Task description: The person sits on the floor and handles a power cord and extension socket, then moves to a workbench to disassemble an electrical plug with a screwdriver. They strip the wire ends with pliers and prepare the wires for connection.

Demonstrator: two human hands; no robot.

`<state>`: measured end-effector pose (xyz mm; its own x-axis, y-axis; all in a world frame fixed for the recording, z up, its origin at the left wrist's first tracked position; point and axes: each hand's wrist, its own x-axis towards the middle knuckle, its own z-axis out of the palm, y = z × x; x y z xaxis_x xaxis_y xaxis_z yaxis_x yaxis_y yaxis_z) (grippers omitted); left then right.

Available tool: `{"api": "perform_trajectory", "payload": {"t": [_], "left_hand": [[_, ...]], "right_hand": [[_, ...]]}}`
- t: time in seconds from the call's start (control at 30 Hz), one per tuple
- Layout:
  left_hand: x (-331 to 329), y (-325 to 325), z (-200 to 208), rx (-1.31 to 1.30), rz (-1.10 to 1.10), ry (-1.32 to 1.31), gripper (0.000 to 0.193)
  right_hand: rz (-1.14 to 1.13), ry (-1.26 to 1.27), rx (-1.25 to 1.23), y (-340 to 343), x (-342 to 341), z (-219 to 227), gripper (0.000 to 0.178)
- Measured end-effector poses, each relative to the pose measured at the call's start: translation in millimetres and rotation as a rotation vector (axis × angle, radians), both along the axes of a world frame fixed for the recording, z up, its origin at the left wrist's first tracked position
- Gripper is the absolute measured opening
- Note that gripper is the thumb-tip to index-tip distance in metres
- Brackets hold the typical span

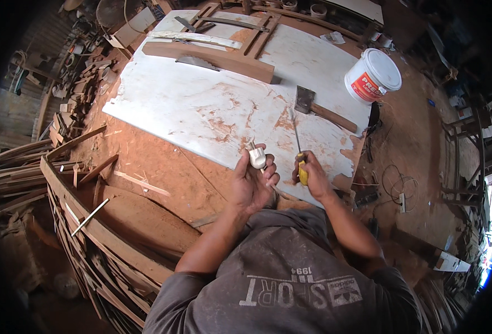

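Observation:
My left hand is closed around a white electric plug, its metal pins pointing up and away from me. A cord seems to run down from the plug below my fingers. In my right hand is a screwdriver, gripped by its yellow and black handle. Its long thin shaft points away from me, over the white board. Plug and screwdriver are apart. Beyond the screwdriver tip lies a mallet with a dark square head and a wooden handle.
A white lidded bucket stands at the board's right edge. Farther off lie a wooden beam, a saw blade and a wooden frame. Long timber strips are stacked at left. A coiled cable lies on the floor at right.

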<state>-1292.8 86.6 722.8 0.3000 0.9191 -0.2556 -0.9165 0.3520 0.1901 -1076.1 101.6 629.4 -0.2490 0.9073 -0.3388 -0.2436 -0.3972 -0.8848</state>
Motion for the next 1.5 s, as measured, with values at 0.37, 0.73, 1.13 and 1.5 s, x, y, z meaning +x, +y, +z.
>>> {"api": "perform_trajectory", "payload": {"t": [0.37,0.73,1.13,1.5], "left_hand": [[12.6,28.8,36.9,-0.061,0.055,0.128,0.029],[22.5,28.5,81.9,0.162,-0.138,0.138,0.028],[28.8,0.4,96.0,0.315,-0.116,0.377,0.014],[31.5,6.3,59.7,0.328,-0.066,0.52,0.013]], "right_hand": [[-0.124,-0.382,0.455,-44.2,-45.7,117.0,0.027],[-0.093,-0.328,0.427,-52.5,-65.9,173.5,0.026],[-0.133,-0.33,0.689,-71.5,-70.5,161.3,0.006],[-0.022,-0.289,0.473,-55.5,-52.4,148.1,0.016]]}}
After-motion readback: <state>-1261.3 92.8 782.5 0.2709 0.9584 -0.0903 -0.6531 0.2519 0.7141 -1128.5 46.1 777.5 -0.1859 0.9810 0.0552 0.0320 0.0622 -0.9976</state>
